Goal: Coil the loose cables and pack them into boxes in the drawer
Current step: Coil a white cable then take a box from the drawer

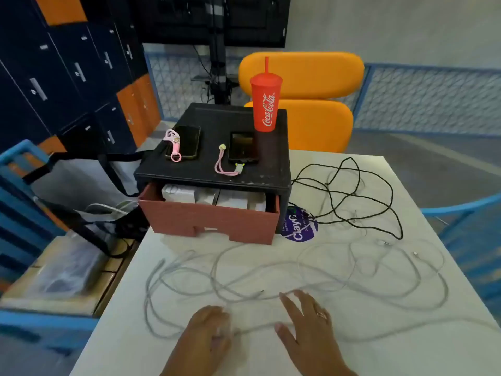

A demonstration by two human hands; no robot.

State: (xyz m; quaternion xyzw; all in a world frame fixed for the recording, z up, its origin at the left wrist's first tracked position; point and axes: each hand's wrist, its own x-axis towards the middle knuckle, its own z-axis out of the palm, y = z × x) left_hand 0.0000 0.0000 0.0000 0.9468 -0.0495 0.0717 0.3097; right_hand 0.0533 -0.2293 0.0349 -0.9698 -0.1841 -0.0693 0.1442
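Note:
Several loose white cables (271,270) sprawl in tangled loops over the white table (406,348). A black cable (349,196) lies in loops at the right, beside the black drawer unit (217,169). Its red drawer (208,221) is pulled open and shows white boxes (206,198) inside. My left hand (208,332) rests near the table's front edge with fingers curled around a white cable. My right hand (306,327) lies flat beside it, fingers straight, touching the white cables.
On top of the drawer unit stand a red cup with straw (265,104) and two phones (187,142) (242,146) with pink straps. A purple sticker (298,226) lies on the table. An orange chair (306,104) is behind, a grey bag (78,185) at the left.

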